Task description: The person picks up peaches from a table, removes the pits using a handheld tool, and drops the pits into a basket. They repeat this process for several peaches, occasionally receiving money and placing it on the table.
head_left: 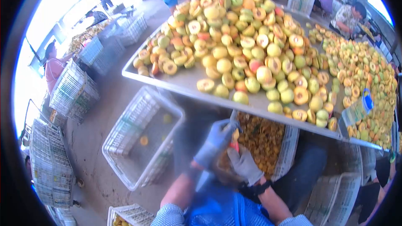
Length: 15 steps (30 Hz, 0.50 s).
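My left hand (214,141), in a grey glove, is closed, with a thin grey tip sticking up past its fingers; I cannot make out what it grips. Just below, my gloved right hand (246,166) is closed around a small red-and-yellow piece of fruit (234,145). Both hands are close together above a white crate (289,150) holding brown and orange bits (264,142), perhaps fruit stones. In front of me, a metal-edged table (184,84) carries a big heap of halved and whole peach-like fruit (234,37).
An open white crate (121,171) with a few fruit pieces stands left on the floor. Stacked crates (50,167) line the far left. A clear plastic container with a blue rim (355,113) sits on the table at right. Other people (349,19) work at the back and sides.
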Motion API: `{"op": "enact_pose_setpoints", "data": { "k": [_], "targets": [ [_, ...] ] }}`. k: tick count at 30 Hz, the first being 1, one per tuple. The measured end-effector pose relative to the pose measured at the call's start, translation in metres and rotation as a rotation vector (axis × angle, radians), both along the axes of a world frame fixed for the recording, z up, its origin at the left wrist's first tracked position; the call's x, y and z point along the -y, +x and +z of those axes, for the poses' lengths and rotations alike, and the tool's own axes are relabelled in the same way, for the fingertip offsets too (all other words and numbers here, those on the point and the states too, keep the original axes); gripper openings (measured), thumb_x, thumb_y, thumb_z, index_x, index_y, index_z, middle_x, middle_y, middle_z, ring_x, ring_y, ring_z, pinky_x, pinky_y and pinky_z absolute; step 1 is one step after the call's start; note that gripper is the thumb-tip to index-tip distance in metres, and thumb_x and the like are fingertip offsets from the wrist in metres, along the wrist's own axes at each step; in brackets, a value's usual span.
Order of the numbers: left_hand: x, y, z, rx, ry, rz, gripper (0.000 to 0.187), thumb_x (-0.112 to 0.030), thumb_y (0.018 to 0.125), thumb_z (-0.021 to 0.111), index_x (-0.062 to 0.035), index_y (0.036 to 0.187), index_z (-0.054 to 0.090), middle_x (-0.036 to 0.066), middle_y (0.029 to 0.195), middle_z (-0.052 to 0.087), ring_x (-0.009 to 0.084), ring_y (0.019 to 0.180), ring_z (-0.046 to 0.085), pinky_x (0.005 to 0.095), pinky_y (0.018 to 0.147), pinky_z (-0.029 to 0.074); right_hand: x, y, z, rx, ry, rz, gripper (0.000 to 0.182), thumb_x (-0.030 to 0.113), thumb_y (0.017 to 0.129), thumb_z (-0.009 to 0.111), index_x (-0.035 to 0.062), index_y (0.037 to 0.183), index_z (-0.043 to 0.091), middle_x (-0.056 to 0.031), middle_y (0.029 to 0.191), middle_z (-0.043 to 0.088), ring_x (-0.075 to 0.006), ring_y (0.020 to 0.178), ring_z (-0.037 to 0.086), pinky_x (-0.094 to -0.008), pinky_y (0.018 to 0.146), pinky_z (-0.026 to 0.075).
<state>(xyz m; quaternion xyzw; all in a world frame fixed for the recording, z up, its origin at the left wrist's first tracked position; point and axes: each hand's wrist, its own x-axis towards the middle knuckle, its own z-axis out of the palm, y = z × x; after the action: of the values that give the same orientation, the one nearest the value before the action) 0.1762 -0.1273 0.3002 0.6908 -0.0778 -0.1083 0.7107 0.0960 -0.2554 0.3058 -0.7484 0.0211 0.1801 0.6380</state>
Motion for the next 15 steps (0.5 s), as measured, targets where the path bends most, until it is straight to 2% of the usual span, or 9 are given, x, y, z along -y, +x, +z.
{"op": "enact_pose_setpoints", "data": {
  "k": [2, 4, 6, 8, 10, 12, 14, 15],
  "targets": [
    [0.004, -0.002, 0.008, 0.105, 0.078, 0.065, 0.027, -0.027, 0.093, 0.057, -0.0013, 0.096, 0.067, -0.002, 0.073, 0.060, 0.0052, 0.058, 0.051, 0.0225, 0.050, 0.043, -0.005, -0.001, -0.003, -0.018, 0.102, -0.042, 0.032, 0.036, 0.096, 0.050, 0.0045, 0.092, 0.058, 0.0012, 0.065, 0.054, -0.0066, 0.059, 0.048, -0.0253, 0.051, 0.040],
    [0.005, -0.005, 0.009, -0.002, 0.090, 0.071, 0.027, -0.026, 0.092, 0.059, -0.0012, 0.099, 0.066, -0.001, 0.075, 0.060, 0.0055, 0.060, 0.053, 0.0234, 0.051, 0.044, -0.003, -0.003, -0.003, -0.232, 0.395, -0.020, 0.037, 0.041, 0.096, 0.049, 0.0059, 0.094, 0.058, 0.0025, 0.064, 0.052, -0.0043, 0.057, 0.046, -0.0228, 0.048, 0.036],
    [-0.001, -0.001, 0.011, -0.044, 0.068, 0.023, 0.029, -0.027, 0.092, 0.059, -0.0003, 0.100, 0.066, -0.001, 0.075, 0.060, 0.0054, 0.059, 0.052, 0.0231, 0.052, 0.044, -0.004, -0.006, 0.001, -0.182, 0.362, -0.042, 0.039, 0.043, 0.096, 0.048, 0.0061, 0.094, 0.058, 0.0035, 0.064, 0.051, -0.0044, 0.054, 0.045, -0.0225, 0.046, 0.035],
    [-0.007, 0.006, 0.010, -0.151, 0.107, -0.196, 0.031, -0.029, 0.093, 0.058, 0.0007, 0.099, 0.066, -0.002, 0.074, 0.059, 0.0053, 0.059, 0.052, 0.0226, 0.052, 0.044, -0.002, -0.010, 0.013, -0.146, 0.327, -0.068, 0.041, 0.046, 0.096, 0.048, 0.0064, 0.094, 0.058, 0.0045, 0.063, 0.050, -0.0045, 0.051, 0.044, -0.0223, 0.044, 0.033],
    [-0.010, 0.009, 0.018, -0.130, 0.108, -0.258, 0.033, -0.030, 0.093, 0.057, 0.0009, 0.097, 0.067, -0.002, 0.073, 0.058, 0.0052, 0.060, 0.051, 0.0217, 0.053, 0.044, 0.001, -0.012, 0.024, -0.112, 0.206, 0.039, 0.034, 0.040, 0.096, 0.051, 0.0073, 0.091, 0.057, 0.0012, 0.072, 0.056, -0.0071, 0.063, 0.053, -0.0223, 0.056, 0.043],
    [-0.012, 0.014, 0.020, -0.239, 0.246, -0.400, 0.034, -0.031, 0.092, 0.058, 0.0009, 0.095, 0.067, -0.002, 0.073, 0.058, 0.0062, 0.063, 0.051, 0.0226, 0.056, 0.044, -0.001, -0.013, 0.006, -0.119, 0.250, 0.017, 0.035, 0.041, 0.096, 0.050, 0.0073, 0.091, 0.057, 0.0012, 0.072, 0.056, -0.0066, 0.064, 0.052, -0.0221, 0.057, 0.043],
    [-0.009, 0.011, 0.019, -0.167, 0.183, -0.373, 0.034, -0.032, 0.091, 0.058, 0.0006, 0.094, 0.067, -0.002, 0.074, 0.059, 0.0070, 0.066, 0.053, 0.0232, 0.059, 0.045, 0.001, -0.015, -0.005, -0.126, 0.296, -0.004, 0.036, 0.042, 0.096, 0.049, 0.0073, 0.091, 0.056, 0.0012, 0.073, 0.056, -0.0061, 0.065, 0.052, -0.0219, 0.059, 0.043],
    [-0.008, 0.009, 0.018, -0.098, 0.119, -0.340, 0.034, -0.033, 0.091, 0.058, 0.0004, 0.094, 0.067, -0.002, 0.075, 0.059, 0.0079, 0.068, 0.054, 0.0237, 0.061, 0.046, 0.002, -0.015, 0.002, -0.225, 0.339, -0.015, 0.036, 0.042, 0.096, 0.048, 0.0074, 0.091, 0.057, 0.0017, 0.072, 0.055, -0.0061, 0.065, 0.052, -0.0219, 0.060, 0.043]
  ]
}}
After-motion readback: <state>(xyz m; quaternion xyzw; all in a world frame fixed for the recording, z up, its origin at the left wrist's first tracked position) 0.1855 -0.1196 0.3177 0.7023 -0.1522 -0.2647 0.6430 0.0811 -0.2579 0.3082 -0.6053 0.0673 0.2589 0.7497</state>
